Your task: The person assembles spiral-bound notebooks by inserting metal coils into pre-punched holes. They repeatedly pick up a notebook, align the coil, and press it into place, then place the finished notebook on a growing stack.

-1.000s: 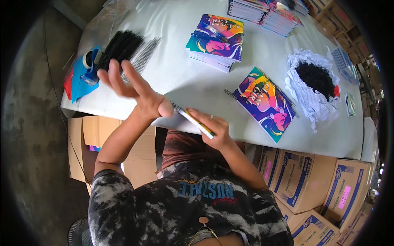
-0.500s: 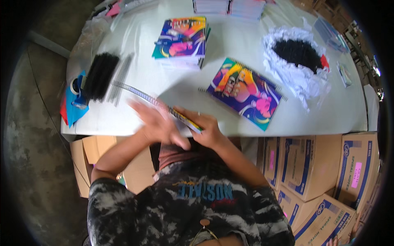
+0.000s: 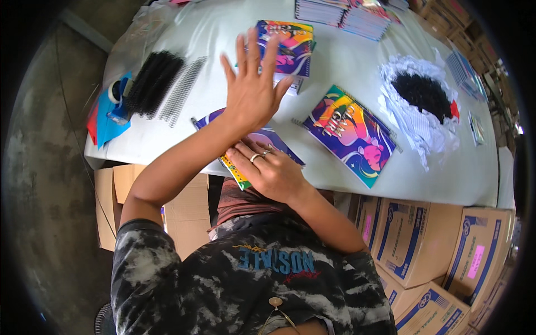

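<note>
Head view: the left hand (image 3: 251, 100) hangs raised with all its fingers spread wide, thumb out to the side, and nothing in its grasp. Below its wrist, at the near edge of the table (image 3: 335, 92), is the purple notebook (image 3: 286, 148), partly hidden by the left forearm. The right hand (image 3: 273, 173) lies over this notebook, its fingers close together and reaching leftward across it, with a ring on one; whether the thumb pinches from underneath cannot be told. A yellow-and-green strip (image 3: 233, 172) shows just beneath those fingers.

Directly behind the left fingertips, and partly covered by them, stands a stack (image 3: 300, 53) of similar notebooks. Farther beyond the fingers, to the right, is a larger pile (image 3: 357, 22). Left of the left fingers lie black coils (image 3: 156, 84), grey coils (image 3: 183, 92) beside them, and then a tape dispenser (image 3: 118, 103) on a blue sheet (image 3: 106, 128).

Right of the right fingers, another notebook (image 3: 352, 137) lies flat and slanted. Well past it, a crumpled white cloth (image 3: 410, 139) holds a dark curly heap (image 3: 424, 97). Cartons (image 3: 399, 234) sit below the table, to the right of the right hand.
</note>
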The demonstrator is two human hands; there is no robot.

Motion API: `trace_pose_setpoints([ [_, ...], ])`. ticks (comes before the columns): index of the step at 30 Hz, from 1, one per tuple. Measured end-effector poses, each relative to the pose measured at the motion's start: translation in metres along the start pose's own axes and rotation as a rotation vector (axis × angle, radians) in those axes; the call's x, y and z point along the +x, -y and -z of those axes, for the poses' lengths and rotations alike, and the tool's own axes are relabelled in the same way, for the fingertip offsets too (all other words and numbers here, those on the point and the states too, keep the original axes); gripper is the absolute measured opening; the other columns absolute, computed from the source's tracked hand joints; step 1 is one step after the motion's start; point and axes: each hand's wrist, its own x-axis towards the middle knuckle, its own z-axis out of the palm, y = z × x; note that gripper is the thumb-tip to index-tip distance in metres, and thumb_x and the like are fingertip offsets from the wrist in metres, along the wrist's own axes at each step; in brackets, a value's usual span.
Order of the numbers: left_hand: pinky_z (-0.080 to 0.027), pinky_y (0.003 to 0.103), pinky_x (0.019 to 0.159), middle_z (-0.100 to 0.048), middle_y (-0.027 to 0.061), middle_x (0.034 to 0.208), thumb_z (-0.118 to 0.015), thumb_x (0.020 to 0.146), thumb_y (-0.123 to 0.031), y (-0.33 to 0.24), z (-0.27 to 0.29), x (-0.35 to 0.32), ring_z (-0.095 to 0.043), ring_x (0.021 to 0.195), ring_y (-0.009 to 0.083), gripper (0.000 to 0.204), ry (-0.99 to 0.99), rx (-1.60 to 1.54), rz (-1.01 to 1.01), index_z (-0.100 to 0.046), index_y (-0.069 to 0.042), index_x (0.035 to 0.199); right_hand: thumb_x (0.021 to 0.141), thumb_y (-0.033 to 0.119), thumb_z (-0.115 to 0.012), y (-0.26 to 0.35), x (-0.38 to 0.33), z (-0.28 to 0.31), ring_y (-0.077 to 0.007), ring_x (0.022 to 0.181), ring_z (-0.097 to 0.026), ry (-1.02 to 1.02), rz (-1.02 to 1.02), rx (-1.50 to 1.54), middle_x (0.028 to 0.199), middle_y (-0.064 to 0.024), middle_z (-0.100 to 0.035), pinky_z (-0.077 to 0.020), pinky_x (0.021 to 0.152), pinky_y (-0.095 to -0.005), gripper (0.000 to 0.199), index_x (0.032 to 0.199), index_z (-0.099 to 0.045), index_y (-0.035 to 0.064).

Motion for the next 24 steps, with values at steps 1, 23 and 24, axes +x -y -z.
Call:
trace_pose_setpoints([
  [1, -0.012, 0.061, 0.102, -0.010, 0.0225, 0.146, -0.053, 0.088, -0.036, 0.004, -0.005, 0.017, -0.007, 0.134, 0.0434, 0.066, -0.104, 0.088, -0.077, -0.023, -0.012, 0.141, 0.076, 0.013, -0.058, 0.005, 0.006, -0.004, -0.0291, 0.085, -0.065, 0.008, 0.015, -0.021, 0.100, -0.0179, -0.063, -0.0532, 0.070, -0.0371, 0.032, 0.105, -0.059, -0.0013],
  [23, -0.009, 0.060, 0.102, -0.030, 0.0295, 0.132, -0.028, 0.079, -0.074, 0.046, -0.006, -0.110, -0.021, 0.125, 0.0508, 0.095, -0.396, -0.148, -0.679, -0.028, 0.004, 0.134, 0.071, -0.009, -0.059, -0.022, -0.040, -0.007, -0.0261, 0.090, -0.065, -0.260, -0.401, 0.507, 0.110, -0.0137, -0.062, -0.0524, 0.072, -0.0312, 0.043, 0.113, -0.058, 0.0008],
  [24, -0.008, 0.060, 0.102, -0.028, 0.0317, 0.132, -0.027, 0.081, -0.072, 0.055, -0.006, -0.095, -0.020, 0.125, 0.0505, 0.092, -0.529, -0.140, -0.642, -0.028, 0.002, 0.134, 0.070, -0.006, -0.061, -0.020, -0.040, -0.006, -0.0267, 0.087, -0.065, -0.203, -0.385, 0.475, 0.110, -0.0137, -0.062, -0.0524, 0.071, -0.0311, 0.044, 0.114, -0.058, 0.0014],
])
